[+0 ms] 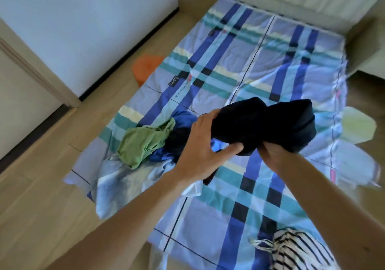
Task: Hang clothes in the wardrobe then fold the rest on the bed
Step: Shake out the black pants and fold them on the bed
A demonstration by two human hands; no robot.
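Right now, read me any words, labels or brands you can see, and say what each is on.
Dark patch on the plaid bed cover: cursive word, too blurred to read.
Printed line beside it: small, sideways; only its end can be made out, maybe "To Yo".
Second dark patch nearer the headboard: too small to read.
Pink tag at the cover's right edge: unreadable.
Black garment: no text shows.

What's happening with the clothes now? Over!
Left hand and right hand grip dark garment, bunched, over bed. Green garment heaped beside, unfolded. Nothing blocking.
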